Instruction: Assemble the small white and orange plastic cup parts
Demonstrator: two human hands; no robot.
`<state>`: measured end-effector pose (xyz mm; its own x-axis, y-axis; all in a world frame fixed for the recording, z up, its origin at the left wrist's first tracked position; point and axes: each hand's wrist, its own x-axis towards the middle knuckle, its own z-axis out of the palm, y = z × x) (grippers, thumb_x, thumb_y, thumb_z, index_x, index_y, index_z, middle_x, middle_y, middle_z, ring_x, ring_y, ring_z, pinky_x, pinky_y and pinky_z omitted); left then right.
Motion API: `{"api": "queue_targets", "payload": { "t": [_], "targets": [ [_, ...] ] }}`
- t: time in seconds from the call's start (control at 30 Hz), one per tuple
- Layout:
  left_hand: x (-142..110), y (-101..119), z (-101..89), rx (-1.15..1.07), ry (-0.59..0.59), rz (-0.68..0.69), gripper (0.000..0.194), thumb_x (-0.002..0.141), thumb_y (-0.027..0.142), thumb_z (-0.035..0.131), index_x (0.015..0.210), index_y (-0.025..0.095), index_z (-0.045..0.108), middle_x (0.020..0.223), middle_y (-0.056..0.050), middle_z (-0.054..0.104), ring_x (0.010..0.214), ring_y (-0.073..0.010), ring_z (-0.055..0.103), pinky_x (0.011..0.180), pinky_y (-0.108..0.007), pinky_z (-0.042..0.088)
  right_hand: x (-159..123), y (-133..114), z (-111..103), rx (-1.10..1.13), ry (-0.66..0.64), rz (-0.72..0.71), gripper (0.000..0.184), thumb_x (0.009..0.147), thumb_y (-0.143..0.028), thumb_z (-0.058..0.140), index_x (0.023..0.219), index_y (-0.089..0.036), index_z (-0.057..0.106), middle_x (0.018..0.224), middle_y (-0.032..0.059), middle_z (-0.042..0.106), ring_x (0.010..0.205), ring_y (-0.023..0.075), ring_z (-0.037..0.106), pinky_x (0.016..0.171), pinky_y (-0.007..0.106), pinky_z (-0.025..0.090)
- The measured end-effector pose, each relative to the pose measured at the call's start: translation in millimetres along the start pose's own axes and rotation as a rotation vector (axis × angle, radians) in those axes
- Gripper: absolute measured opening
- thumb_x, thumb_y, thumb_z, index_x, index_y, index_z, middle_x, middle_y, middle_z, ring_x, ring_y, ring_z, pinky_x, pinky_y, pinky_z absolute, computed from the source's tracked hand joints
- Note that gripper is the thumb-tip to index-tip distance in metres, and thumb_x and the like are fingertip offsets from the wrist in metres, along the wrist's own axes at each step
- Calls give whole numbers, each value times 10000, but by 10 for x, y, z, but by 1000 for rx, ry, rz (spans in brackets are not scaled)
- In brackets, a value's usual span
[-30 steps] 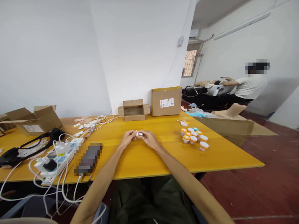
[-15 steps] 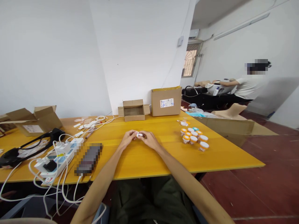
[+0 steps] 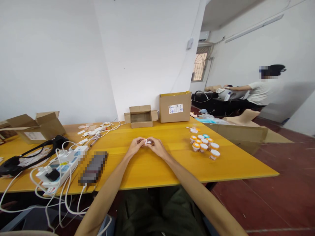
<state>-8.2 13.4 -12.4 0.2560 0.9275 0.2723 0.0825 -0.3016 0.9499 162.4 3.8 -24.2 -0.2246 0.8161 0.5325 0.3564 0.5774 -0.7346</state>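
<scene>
Both my hands meet over the middle of the yellow table. My left hand and my right hand pinch a small white object between their fingertips; it is too small to name for sure. To the right, about a hand's width off, stands a cluster of several small jars with orange and white lids.
A white power strip with plugs and tangled cables lies left, beside a dark flat device and a black strap. Cardboard boxes stand at the back edge, another far left. A person works at back right.
My hands stay in place; the fingers have shifted slightly on the small white object. The person at the back has leaned a little.
</scene>
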Motion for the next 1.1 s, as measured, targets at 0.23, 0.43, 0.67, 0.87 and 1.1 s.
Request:
{"api": "queue_targets", "payload": {
  "t": [0.23, 0.43, 0.67, 0.87, 1.1],
  "targets": [
    [-5, 39, 10, 35, -11, 23, 377, 720, 541, 729, 793, 171, 717, 707, -17, 682, 663, -160, 606, 665, -284, 500, -9, -36, -10, -2, 0, -16, 148, 799, -318, 633, 902, -226, 684, 847, 32, 718, 768, 201, 646, 713, 307, 507],
    [-12, 45, 10, 47, -22, 44, 367, 747, 532, 710, 808, 170, 725, 720, -20, 685, 688, -166, 612, 669, -279, 492, -18, -75, -20, 19, 0, -8, 136, 793, -329, 626, 860, -221, 675, 806, 24, 712, 738, 192, 637, 705, 298, 495],
    [-36, 33, 3, -5, -20, 35, 392, 721, 530, 747, 848, 159, 732, 754, -26, 706, 699, -156, 612, 686, -270, 489, -17, -90, -21, 51, -4, 11, 165, 779, -368, 622, 837, -219, 663, 773, 8, 703, 691, 175, 613, 677, 291, 486],
    [-41, 34, 8, -44, -2, 3, 374, 683, 499, 790, 834, 162, 728, 772, -27, 716, 675, -142, 602, 690, -268, 485, -14, -58, -1, 78, -14, 58, 177, 756, -388, 638, 819, -223, 647, 751, -2, 693, 688, 176, 617, 660, 293, 479],
    [-43, 25, -8, -62, -10, -10, 376, 665, 472, 817, 853, 160, 725, 791, -39, 730, 735, -164, 641, 731, -281, 498, -2, -22, 9, 163, -47, 95, 204, 727, -390, 664, 828, -215, 633, 755, 1, 697, 711, 183, 637, 680, 304, 493]
  ]
}}
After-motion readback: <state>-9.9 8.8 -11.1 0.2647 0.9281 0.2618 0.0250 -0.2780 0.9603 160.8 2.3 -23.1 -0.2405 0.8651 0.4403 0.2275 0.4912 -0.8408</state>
